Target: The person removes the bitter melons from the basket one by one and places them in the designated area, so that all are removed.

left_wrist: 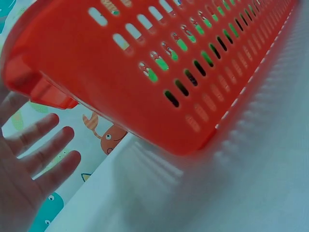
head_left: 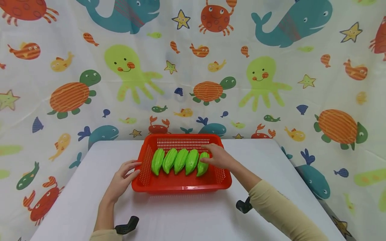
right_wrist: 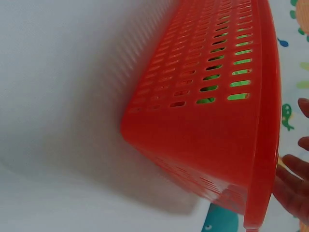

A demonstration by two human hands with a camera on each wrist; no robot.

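Note:
Several ridged, glossy green fruits that look like bitter melons (head_left: 181, 161) lie side by side in a red plastic basket (head_left: 184, 188). My left hand (head_left: 121, 179) is at the basket's left rim, fingertips right at the edge. Three of its fingers (left_wrist: 46, 179) show spread and straight in the left wrist view; the rest is partly behind the rim. Over the basket's right end reaches my right hand (head_left: 219, 157), its thumb overlapping the rightmost green fruit (head_left: 202, 170) and its fingers extended above that fruit's top. In the right wrist view, the basket's rim partly covers the right fingers (right_wrist: 292, 181).
The basket stands on a white table (head_left: 187, 217) toward its far edge. Behind hangs a white curtain (head_left: 181, 80) printed with sea animals. A black wrist camera (head_left: 128, 226) sits by the left wrist, and another black camera (head_left: 243, 205) by the right.

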